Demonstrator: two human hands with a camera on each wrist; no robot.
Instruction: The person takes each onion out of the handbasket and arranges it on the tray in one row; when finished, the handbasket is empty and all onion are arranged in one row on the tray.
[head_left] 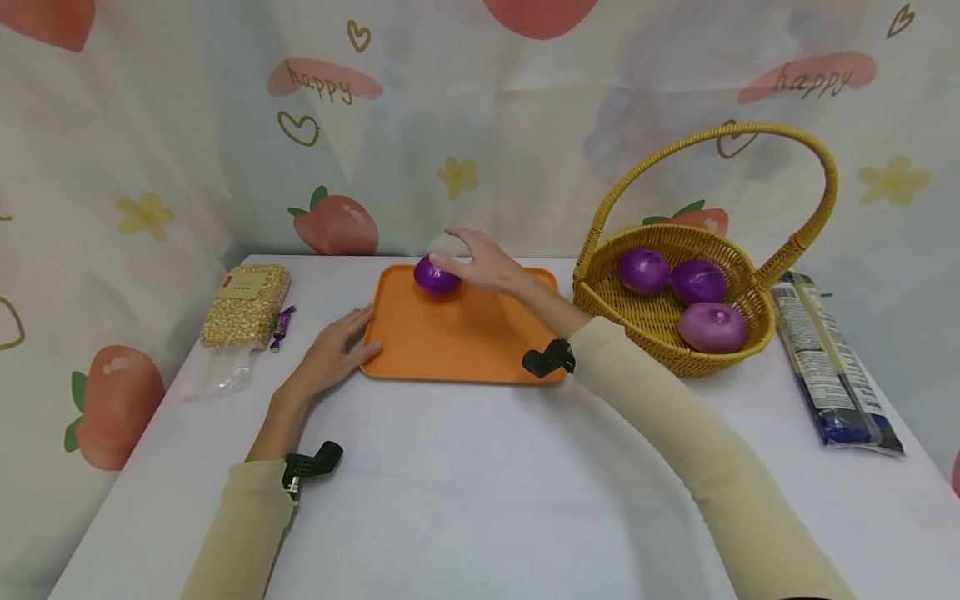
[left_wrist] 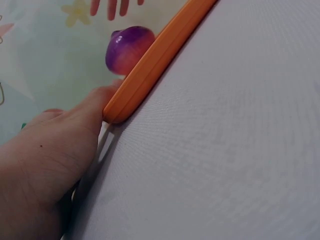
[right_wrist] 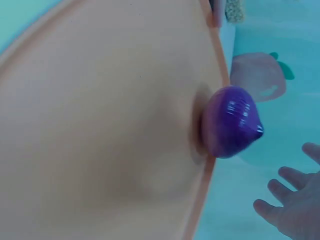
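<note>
Glossy purple round onion [head_left: 435,280]: on orange rectangular plastic tray [head_left: 450,342], far side. Right hand [head_left: 486,265]: grip spread, beside onion. Left hand [head_left: 330,357]: grip relaxed against tray edge (useful brace). Advised: move slowly; onion may roll.

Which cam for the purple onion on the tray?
Right wrist: there the purple onion shows large, tip included, with nothing in front of it. Head shows it small, partly covered by the right hand. Left wrist shows only its upper part, over the edge of the tray.
</note>
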